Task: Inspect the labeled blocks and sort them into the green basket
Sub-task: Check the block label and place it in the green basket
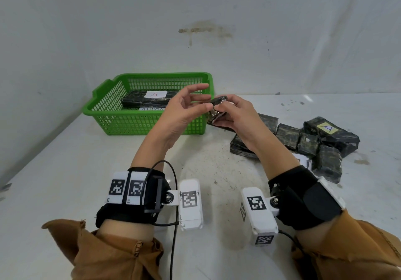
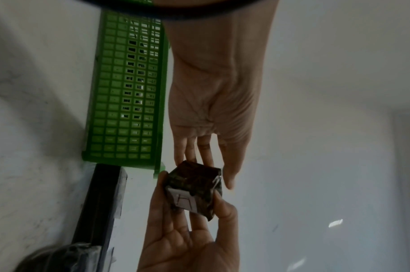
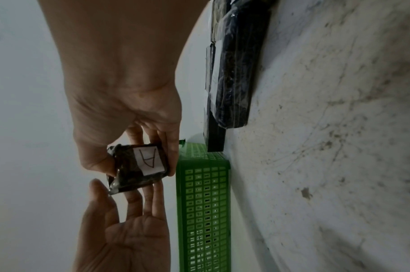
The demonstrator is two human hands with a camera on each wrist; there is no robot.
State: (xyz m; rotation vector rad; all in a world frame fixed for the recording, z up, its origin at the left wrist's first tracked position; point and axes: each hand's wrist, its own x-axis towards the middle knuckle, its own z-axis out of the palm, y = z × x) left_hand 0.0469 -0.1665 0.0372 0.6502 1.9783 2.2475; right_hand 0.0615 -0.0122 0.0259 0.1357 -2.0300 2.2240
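Note:
A small dark wrapped block with a white label marked "A" is held in the air just right of the green basket. My right hand grips it between thumb and fingers. My left hand has straight, spread fingers, and their tips touch the block's left side. In the right wrist view the label faces the camera. In the left wrist view the block sits between both hands. A long dark block with a white "A" label lies inside the basket.
Several dark wrapped blocks lie piled on the white table at the right, one with a yellow "A" label. A white wall stands close behind the basket. The stained tabletop stretches in front of me.

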